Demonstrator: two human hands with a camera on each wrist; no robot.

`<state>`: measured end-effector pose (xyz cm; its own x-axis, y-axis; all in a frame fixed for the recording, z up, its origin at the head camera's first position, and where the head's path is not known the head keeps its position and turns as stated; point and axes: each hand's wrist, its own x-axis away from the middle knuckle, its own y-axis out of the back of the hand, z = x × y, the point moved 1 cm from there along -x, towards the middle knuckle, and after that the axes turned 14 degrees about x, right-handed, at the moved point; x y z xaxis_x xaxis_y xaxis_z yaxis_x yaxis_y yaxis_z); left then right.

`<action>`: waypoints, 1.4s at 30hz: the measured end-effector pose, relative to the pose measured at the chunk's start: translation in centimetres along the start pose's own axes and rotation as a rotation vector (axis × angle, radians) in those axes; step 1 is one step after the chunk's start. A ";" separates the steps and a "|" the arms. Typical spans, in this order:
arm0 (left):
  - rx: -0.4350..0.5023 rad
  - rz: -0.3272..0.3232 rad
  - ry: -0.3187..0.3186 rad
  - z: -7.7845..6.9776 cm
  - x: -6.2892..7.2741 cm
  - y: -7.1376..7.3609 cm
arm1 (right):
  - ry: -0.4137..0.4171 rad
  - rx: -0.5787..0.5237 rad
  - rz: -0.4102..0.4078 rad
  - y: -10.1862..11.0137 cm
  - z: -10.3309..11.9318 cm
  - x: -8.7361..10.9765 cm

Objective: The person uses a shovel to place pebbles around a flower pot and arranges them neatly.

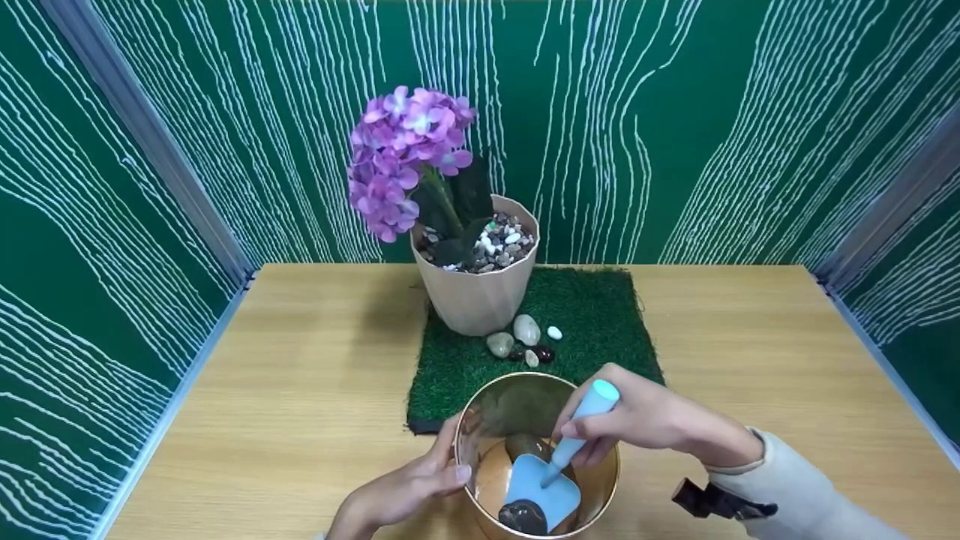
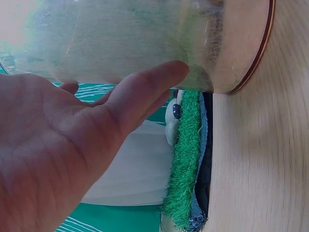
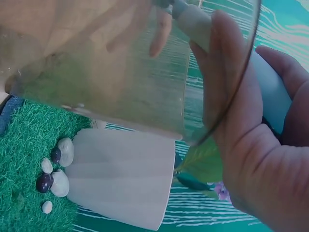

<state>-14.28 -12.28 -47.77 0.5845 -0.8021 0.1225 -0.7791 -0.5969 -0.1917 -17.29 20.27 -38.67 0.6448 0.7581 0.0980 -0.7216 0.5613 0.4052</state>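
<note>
Plainly, both hands were busy at bottom centre of the head frame: the right hand gripped the handle of a blue shovel, its blade down inside a clear, amber-tinted container; the left hand held that container's outer wall, thumb on the near side. Inside with the blade lay a brownish stone beyond it and a dark stone nearer the frame's lower edge. Shovel looked light and stiff, probably plastic; thick handle the natural hold. Container seemed rigid, smooth, likely slippery; glass or plastic I could not tell, so a broad grip below the rim looked safest. Stones glossy, presumably heavy for their size, apt to slide off a flat blade. Unclear whether the dark one rested on the blade or merely against it. Head frame cut off the container's near lower side; wall partly hid the left fingers; right wrist view missed the blade altogether.
</note>
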 end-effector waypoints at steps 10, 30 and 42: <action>0.005 0.011 -0.009 0.0 -0.2 0.0 | -0.039 -0.137 -0.028 1.2 -0.9 1.2; 0.023 0.013 -0.002 0.1 -0.1 0.0 | -0.133 -0.318 -0.070 1.7 -3.7 2.9; 0.002 -0.012 0.011 0.1 0.0 0.0 | -0.099 -0.369 -0.112 2.9 -4.1 3.6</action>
<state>-14.26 -12.23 -47.91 0.5913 -0.7950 0.1353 -0.7715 -0.6065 -0.1921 -18.04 26.00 -40.92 0.7326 0.6600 0.1661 -0.6761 0.7338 0.0662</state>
